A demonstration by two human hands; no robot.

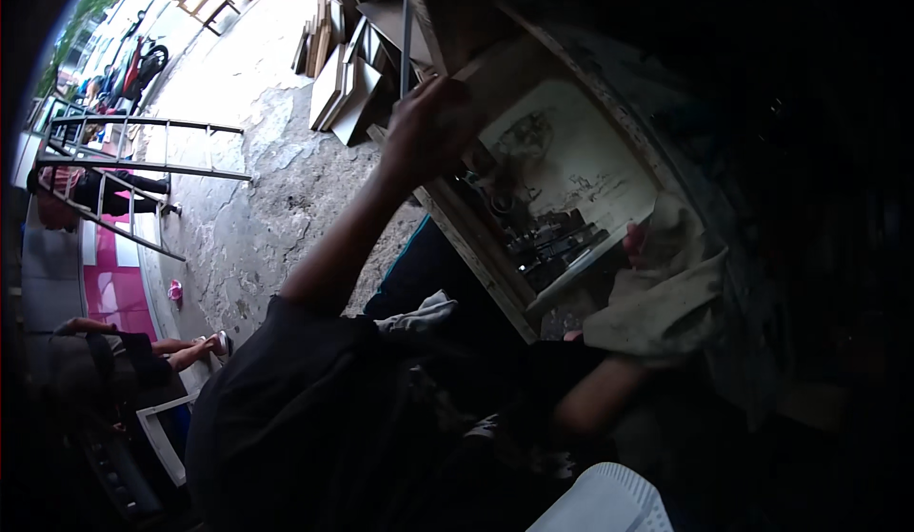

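A wooden open box like a drawer (476,264) lies in front of me, with metal tools (562,242) and other small dark items along its near side. My left hand (428,132) is at the box's left edge with its fingers curled; shadow hides what, if anything, they hold. Over the right end of the box, a pale beige cloth (666,308) is bunched around my right hand (634,239). Only a finger or two show past the cloth, which that hand grips. The box's pale inner panel (581,147) has dark stains.
Wooden boards (347,89) lean beyond the box. At the left stands a metal ladder (152,166) on cracked concrete (276,199). Two people (105,189) are farther left, one bent or seated near a white frame (164,437). Deep shadow covers the right side.
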